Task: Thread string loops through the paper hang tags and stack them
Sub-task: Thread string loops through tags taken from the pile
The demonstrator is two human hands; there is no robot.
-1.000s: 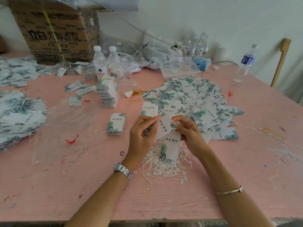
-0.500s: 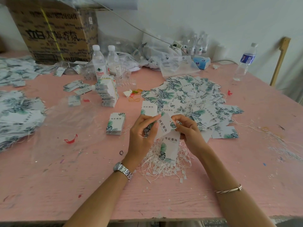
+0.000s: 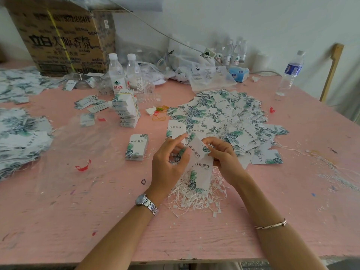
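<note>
Both hands are up over the pink table (image 3: 78,221), meeting on one tilted hang tag (image 3: 196,151). The left hand (image 3: 167,162) curls around its left edge, forefinger poking up. The right hand (image 3: 222,154) pinches the end by the punched hole. A second tag (image 3: 200,174) hangs below, over the string loops (image 3: 194,199). Loose tags (image 3: 224,117) lie behind, and a neat stack (image 3: 136,147) sits on the left.

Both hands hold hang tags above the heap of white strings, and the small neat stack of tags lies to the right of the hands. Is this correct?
Not quite. The head view shows the small neat stack of tags to the left of the hands, not the right. The rest holds: the left hand and right hand hold hang tags above the heap of white strings.
</note>
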